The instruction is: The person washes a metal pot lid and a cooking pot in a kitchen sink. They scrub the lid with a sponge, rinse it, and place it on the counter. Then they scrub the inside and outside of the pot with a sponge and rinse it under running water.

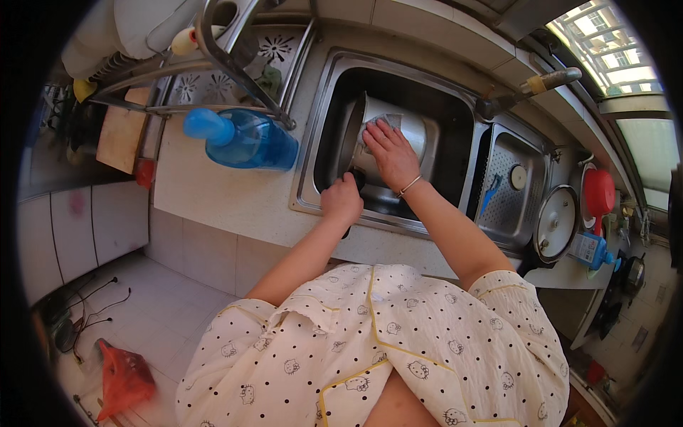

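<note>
A metal pot [410,126] lies tilted on its side in the large basin of a stainless steel sink [453,176]. My left hand [343,200] grips its black handle [358,179] at the basin's front edge. Flat against the pot's outer wall, my right hand [392,155] presses a grey scrubbing cloth [394,120]. The fingers cover part of the cloth. The inside of the pot is turned away and mostly hidden.
Left of the sink lies a blue bottle [251,140] beside a metal dish rack [224,58]. The tap [528,88] stands behind the basin's right corner. A perforated side basin [520,197] holds a blue tool [491,193]. A round pot lid [555,224] rests further right.
</note>
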Motion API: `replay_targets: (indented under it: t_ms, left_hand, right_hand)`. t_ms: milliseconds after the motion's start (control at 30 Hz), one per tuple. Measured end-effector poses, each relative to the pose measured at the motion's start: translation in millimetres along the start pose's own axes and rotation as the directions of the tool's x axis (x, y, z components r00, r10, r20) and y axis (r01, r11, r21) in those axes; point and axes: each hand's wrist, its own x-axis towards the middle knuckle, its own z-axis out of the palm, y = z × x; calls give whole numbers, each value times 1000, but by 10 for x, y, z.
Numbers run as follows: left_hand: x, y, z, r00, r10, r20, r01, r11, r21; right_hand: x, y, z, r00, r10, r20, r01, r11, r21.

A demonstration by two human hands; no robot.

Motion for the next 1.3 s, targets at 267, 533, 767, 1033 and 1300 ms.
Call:
replay_targets:
  t_ms: [267, 533, 767, 1033, 1300]
  left_hand:
    - [71, -13, 111, 998, -18, -55, 19, 1000, 19]
    - [30, -15, 100, 999, -2, -47, 1, 1000, -12]
    - [80, -20, 142, 998, -25, -55, 24, 1000, -14]
    - [41, -74, 137, 998, -15, -65, 13, 999, -40]
    - [71, -21, 92, 998, -17, -65, 15, 999, -40]
  right_hand:
    - [342, 186, 130, 983, 142, -114, -137, 989, 49]
    - [263, 345, 62, 989, 88, -121, -81, 995, 56]
    - [367, 437, 182, 984, 145, -99, -134, 985, 112]
    - [55, 106, -8, 994, -34, -108, 47, 992, 114]
    - [363, 299, 164, 981, 158, -114, -152, 987, 59]
